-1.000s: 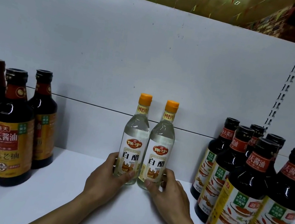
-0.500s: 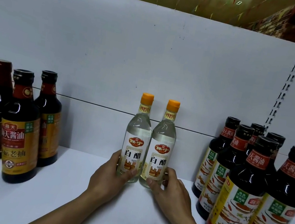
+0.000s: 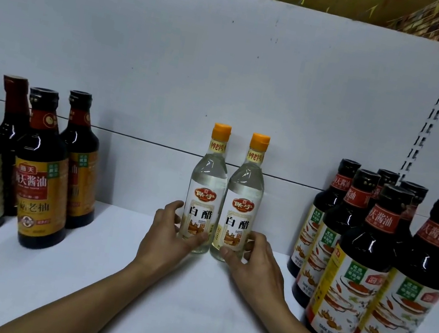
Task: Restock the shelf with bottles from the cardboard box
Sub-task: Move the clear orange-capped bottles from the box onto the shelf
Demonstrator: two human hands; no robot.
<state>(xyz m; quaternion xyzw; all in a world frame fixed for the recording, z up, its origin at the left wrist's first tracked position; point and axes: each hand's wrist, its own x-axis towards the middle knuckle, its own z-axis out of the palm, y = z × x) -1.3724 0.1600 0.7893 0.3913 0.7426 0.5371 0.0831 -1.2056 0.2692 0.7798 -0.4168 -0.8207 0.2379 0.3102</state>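
Two clear white-vinegar bottles with orange caps stand upright side by side at the back of the white shelf (image 3: 104,278), touching each other. My left hand (image 3: 168,233) is wrapped around the base of the left vinegar bottle (image 3: 205,193). My right hand (image 3: 254,260) holds the base of the right vinegar bottle (image 3: 244,203), thumb across its front. The cardboard box is out of view.
Dark soy sauce bottles with gold labels (image 3: 39,181) stand in a group at the left. Several dark soy sauce bottles with white pictured labels (image 3: 364,268) crowd the right. The white back panel (image 3: 227,79) rises just behind the vinegar bottles.
The view has shifted slightly, with the left bottles sliding right in frame. Both hands stay on the two vinegar bottles, which remain standing in the same spot.
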